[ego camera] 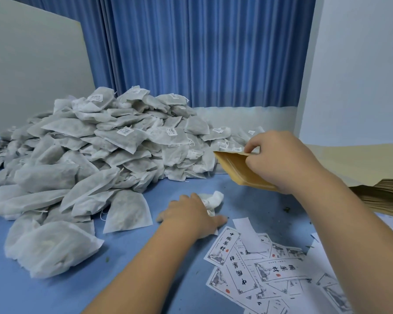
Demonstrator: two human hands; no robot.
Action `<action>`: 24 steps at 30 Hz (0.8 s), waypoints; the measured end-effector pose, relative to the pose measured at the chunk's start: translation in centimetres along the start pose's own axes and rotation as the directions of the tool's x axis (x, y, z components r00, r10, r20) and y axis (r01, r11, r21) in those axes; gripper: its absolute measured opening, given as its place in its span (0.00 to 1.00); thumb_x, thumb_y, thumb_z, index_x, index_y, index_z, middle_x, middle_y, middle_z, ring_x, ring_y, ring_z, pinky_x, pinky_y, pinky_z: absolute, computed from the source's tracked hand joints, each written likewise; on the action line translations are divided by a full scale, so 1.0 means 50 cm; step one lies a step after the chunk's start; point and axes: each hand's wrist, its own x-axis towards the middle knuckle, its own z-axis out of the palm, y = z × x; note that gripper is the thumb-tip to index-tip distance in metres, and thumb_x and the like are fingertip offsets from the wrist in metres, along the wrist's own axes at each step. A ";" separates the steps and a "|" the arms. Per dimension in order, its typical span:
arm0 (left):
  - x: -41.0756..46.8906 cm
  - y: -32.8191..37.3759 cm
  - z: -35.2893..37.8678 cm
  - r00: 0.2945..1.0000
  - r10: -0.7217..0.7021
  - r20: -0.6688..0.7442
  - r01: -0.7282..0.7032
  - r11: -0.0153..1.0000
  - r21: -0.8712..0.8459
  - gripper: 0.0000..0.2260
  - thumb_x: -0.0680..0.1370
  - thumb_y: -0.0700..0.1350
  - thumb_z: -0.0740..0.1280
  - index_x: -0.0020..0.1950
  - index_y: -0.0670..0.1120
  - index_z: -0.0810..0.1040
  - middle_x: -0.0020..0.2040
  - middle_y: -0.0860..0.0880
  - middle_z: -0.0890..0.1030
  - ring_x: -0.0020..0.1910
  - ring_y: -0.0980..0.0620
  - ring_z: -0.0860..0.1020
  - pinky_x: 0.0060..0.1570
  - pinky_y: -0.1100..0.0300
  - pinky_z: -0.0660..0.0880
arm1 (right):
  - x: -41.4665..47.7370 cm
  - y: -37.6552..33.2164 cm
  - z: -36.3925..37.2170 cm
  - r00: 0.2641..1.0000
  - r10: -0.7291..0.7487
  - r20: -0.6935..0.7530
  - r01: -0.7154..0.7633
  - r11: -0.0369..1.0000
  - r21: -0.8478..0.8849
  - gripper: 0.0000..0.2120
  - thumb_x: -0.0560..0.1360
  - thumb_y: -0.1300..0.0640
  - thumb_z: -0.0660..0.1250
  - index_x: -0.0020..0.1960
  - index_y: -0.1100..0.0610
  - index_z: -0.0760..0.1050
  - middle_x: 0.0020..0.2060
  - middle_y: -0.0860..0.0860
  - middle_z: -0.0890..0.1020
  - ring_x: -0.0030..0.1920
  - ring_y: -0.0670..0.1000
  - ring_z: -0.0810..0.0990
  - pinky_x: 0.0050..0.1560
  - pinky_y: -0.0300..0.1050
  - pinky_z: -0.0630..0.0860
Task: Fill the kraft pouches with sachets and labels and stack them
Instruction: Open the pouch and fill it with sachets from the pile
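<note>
Blue table (43, 295). Sachet heap (89, 155) at 10 o'clock; left hand (188, 214) at centre, fingers curled round one crumpled sachet (214, 198); labels (243, 275) at 5 o'clock; right hand (284, 164) at 2 o'clock, fingers pinching a kraft pouch (238, 168) at its mouth; pouch stack (386, 193) at 3 o'clock.

Tilted kraft pouch (238, 167), mouth toward sachet heap (95, 155)

Left hand (191, 215) low, gripping sachet (215, 197); right hand (281, 162) raised, pinching kraft pouch (234, 166).

Small packing room
Sachets (100, 155) heaped left on a table (55, 298), labels (243, 275) near right, pouches (386, 193) stacked right
</note>
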 end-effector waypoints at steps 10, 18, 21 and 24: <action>-0.017 -0.020 -0.014 0.957 0.072 -0.280 -0.143 0.960 -0.242 0.17 0.76 0.45 0.63 0.63 0.48 0.65 0.59 0.45 0.66 0.52 0.41 0.74 0.48 0.52 0.73 | 0.010 0.022 0.004 1.000 0.002 0.014 -0.003 0.999 0.039 0.13 0.69 0.59 0.62 0.45 0.45 0.79 0.35 0.41 0.72 0.36 0.46 0.73 0.29 0.38 0.64; -0.038 0.000 -0.029 0.672 0.095 -0.735 -0.638 0.579 -0.508 0.25 0.71 0.38 0.64 0.62 0.60 0.67 0.54 0.58 0.76 0.50 0.63 0.74 0.43 0.70 0.70 | 0.014 0.030 0.001 0.999 0.011 0.039 -0.013 0.998 0.061 0.12 0.69 0.58 0.62 0.45 0.43 0.78 0.37 0.42 0.74 0.39 0.48 0.74 0.32 0.40 0.68; -0.039 0.013 -0.025 0.430 0.148 -0.891 -0.787 0.545 -0.289 0.26 0.69 0.33 0.66 0.65 0.50 0.70 0.57 0.50 0.71 0.54 0.71 0.68 0.47 0.75 0.68 | 0.014 0.031 0.001 0.999 -0.008 0.033 0.007 0.999 0.052 0.10 0.69 0.57 0.62 0.44 0.44 0.77 0.35 0.42 0.73 0.38 0.49 0.74 0.32 0.40 0.67; -0.039 0.017 -0.017 0.433 0.269 -0.860 -0.787 0.579 -0.215 0.25 0.70 0.35 0.66 0.61 0.58 0.68 0.56 0.55 0.67 0.46 0.67 0.71 0.40 0.66 0.71 | 0.013 0.030 0.005 0.999 -0.049 0.000 0.049 0.996 0.073 0.05 0.68 0.55 0.63 0.36 0.47 0.75 0.31 0.45 0.74 0.35 0.50 0.74 0.30 0.41 0.65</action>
